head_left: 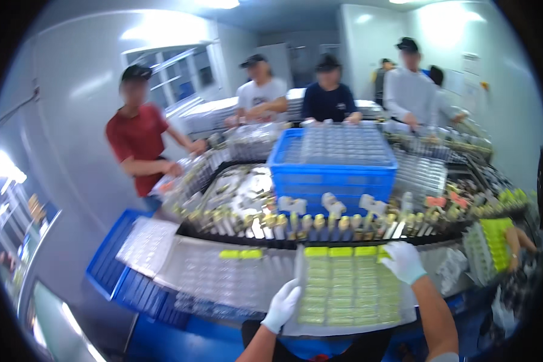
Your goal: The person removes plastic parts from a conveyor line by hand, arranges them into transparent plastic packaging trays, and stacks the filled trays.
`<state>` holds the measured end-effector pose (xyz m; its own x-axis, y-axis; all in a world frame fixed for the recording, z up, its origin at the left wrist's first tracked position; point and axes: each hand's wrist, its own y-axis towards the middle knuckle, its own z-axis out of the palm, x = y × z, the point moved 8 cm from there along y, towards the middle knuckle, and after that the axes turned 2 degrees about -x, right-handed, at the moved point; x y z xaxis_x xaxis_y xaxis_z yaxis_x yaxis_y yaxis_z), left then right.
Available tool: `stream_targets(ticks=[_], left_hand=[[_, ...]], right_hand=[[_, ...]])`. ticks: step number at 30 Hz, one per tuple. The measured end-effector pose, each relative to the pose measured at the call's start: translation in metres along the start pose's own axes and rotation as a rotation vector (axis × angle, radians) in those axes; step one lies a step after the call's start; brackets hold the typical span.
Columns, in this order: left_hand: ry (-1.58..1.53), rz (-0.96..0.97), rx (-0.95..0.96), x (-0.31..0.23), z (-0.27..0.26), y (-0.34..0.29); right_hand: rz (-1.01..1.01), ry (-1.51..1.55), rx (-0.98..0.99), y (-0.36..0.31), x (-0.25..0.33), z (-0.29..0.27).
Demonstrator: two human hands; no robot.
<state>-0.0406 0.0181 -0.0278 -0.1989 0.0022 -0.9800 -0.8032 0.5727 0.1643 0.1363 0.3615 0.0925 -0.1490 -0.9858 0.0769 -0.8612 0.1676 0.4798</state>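
A clear plastic tray (pixel 344 295) with yellow-green pieces in rows lies in front of me. A row of brighter yellow-green pieces (pixel 342 251) runs along its far edge. My left hand (pixel 283 304), in a white glove, rests by the tray's left edge with fingers stretched out. At the far right corner, my gloved right hand (pixel 405 262) has its fingers bent down onto a yellow-green piece (pixel 382 254), partly hidden under them. To the left stands another clear tray (pixel 217 280), with two bright pieces (pixel 241 254) at its far edge.
A conveyor line with upright yellow-tipped holders (pixel 320 226) curves beyond the trays. A blue crate (pixel 332 178) with clear trays stands behind it. More blue crates (pixel 105 256) sit at left. Several people work around the line; a co-worker's hand (pixel 514 241) touches a tray (pixel 487 244) at right.
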Motion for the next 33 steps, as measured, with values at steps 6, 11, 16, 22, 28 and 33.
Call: stream_targets(ticks=[6, 11, 16, 22, 28, 33], left_hand=[[-0.134, -0.074, -0.007, 0.012, -0.009, -0.004], [-0.169, -0.064, -0.013, 0.008, 0.006, -0.002], [-0.037, 0.011, -0.075, 0.044, -0.023, -0.001], [-0.346, -0.148, -0.074, -0.015, 0.0, -0.018], [-0.475, -0.243, -0.042, 0.023, -0.002, -0.005], [-0.367, -0.228, -0.05, 0.002, -0.003, -0.011]], right_hand=[[0.351, 0.302, -0.299, -0.058, -0.07, 0.018], [0.999, 0.781, -0.588, -0.189, -0.167, 0.068], [0.738, 0.042, -0.382, -0.177, -0.136, 0.062], [0.924, 0.398, -0.431, -0.154, -0.112, 0.033], [1.007, 0.624, -0.406, -0.163, -0.121, 0.048], [1.01, 0.808, -0.439, -0.164, -0.133, 0.063]])
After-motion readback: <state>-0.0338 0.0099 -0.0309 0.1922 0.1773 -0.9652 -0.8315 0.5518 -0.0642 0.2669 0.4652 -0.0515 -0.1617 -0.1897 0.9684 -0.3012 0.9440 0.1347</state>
